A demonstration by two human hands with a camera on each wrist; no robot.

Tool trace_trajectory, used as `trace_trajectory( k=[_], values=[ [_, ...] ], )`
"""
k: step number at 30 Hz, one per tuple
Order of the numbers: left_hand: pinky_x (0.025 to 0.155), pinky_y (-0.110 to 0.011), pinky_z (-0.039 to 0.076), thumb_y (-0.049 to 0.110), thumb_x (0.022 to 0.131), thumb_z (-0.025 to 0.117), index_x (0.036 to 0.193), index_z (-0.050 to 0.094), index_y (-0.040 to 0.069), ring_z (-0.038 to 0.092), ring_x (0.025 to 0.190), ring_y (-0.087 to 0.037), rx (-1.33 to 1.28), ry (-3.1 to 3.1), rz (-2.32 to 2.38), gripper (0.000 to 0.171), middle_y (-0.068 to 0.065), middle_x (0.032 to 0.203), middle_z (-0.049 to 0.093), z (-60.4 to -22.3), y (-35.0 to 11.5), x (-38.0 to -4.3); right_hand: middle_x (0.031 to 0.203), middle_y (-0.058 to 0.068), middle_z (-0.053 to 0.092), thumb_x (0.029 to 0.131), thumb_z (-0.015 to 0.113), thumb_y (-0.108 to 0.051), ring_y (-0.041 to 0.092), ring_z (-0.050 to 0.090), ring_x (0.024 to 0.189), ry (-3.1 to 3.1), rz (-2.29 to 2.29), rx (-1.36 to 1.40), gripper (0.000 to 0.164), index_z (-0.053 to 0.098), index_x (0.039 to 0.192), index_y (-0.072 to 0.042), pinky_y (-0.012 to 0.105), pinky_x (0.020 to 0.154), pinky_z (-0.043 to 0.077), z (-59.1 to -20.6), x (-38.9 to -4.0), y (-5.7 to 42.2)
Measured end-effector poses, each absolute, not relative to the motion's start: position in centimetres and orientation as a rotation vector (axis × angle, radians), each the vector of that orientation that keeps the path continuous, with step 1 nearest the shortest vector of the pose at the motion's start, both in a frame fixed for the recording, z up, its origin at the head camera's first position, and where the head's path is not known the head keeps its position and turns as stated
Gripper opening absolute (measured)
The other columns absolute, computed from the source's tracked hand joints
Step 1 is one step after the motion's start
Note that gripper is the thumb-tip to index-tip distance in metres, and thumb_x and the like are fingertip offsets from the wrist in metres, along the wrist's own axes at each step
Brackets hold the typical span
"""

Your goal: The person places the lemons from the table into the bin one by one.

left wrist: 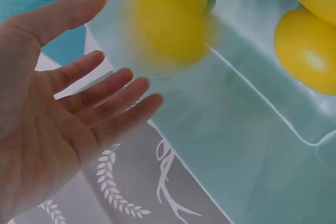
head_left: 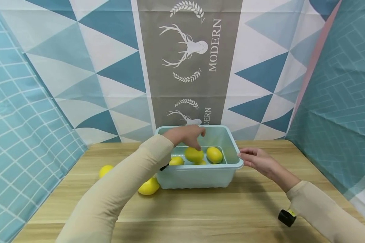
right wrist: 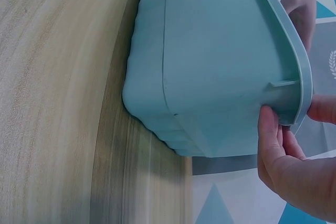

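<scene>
Behind everything, from where I look down, hangs the patterned cloth (head_left: 188,87), grey in the middle with white antlers, triangles to either side. Below it spreads the wooden table (head_left: 182,219), its far edge close against the cloth. My pale blue tub (head_left: 194,178) sits upright by the middle of that far edge, lemons lying inside. My cream sleeves (head_left: 118,192) come in from the near corners of the table, one on each side.

My left hand (left wrist: 79,114) hangs over the tub, thumb well apart from the spread fingers, with hold of nothing. My right hand (head_left: 258,161) grips the tub's rim at its near right corner, fingers bent under the lip and another digit on the inner side.

One lemon (left wrist: 168,30), blurred, is just beyond my left fingertips, apart from them; whether it touches those beneath, I cannot tell. Another lemon (head_left: 214,155) lies to its right in the tub. On the table, a third lemon (head_left: 149,186) is just beside the tub's near left corner, and a fourth lemon (head_left: 105,170) lies nearer the left edge. Smallest is the black device (head_left: 287,218) at my right wrist
</scene>
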State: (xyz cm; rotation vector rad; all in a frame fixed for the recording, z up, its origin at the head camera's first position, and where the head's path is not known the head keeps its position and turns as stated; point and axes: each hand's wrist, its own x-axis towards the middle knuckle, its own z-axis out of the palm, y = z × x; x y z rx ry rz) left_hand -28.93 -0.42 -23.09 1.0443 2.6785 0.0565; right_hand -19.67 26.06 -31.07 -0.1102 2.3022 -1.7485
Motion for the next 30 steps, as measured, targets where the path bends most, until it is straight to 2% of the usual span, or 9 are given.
trace_trajectory(
  k=[4,9,12,21,30],
  values=[
    [0.105,-0.036,0.044,0.027,0.086,0.07,0.13,0.046,0.011,0.052,0.116,-0.02,1.072,2.734,0.079,0.052,-0.007,0.13,0.053,-22.4,-1.6,-28.5,0.126,0.016,0.051,0.097,0.056,-0.024,0.001,0.06,0.093,2.294,-1.759,-0.115,0.06,0.034,0.137,0.015,0.016,0.084,0.054,-31.1,-19.8,25.8],
    [0.103,-0.04,0.046,0.03,0.086,0.068,0.128,0.047,0.015,0.05,0.123,-0.022,1.112,2.817,0.069,0.049,-0.005,0.135,0.052,-21.6,-3.6,-27.3,0.122,0.01,0.054,0.098,0.055,-0.023,0.0,0.06,0.092,2.301,-1.755,-0.109,0.059,0.034,0.137,0.014,0.015,0.083,0.053,-31.2,-19.9,25.8],
    [0.101,-0.041,0.047,0.032,0.087,0.067,0.129,0.048,0.016,0.049,0.126,-0.022,1.137,2.863,0.072,0.049,-0.005,0.136,0.051,-21.4,-4.9,-26.2,0.124,0.012,0.052,0.098,0.055,-0.025,0.0,0.06,0.093,2.306,-1.741,-0.111,0.06,0.033,0.138,0.014,0.015,0.083,0.053,-31.2,-19.9,26.0],
    [0.096,-0.038,0.05,0.034,0.086,0.068,0.125,0.051,0.013,0.058,0.113,-0.021,1.356,2.909,0.064,0.048,-0.003,0.126,0.059,-22.6,-7.3,-22.8,0.127,0.013,0.05,0.099,0.053,-0.025,0.0,0.06,0.096,2.29,-1.745,-0.129,0.061,0.029,0.139,0.014,0.015,0.084,0.053,-31.4,-19.6,26.3],
    [0.093,-0.038,0.051,0.033,0.083,0.071,0.118,0.056,0.012,0.061,0.103,-0.021,1.566,3.004,0.118,0.043,-0.002,0.116,0.063,-24.1,-9.0,-19.8,0.126,0.014,0.05,0.099,0.052,-0.024,0.001,0.06,0.096,2.293,-1.749,-0.133,0.06,0.03,0.139,0.015,0.014,0.083,0.053,-31.0,-19.6,26.1]
  ],
)
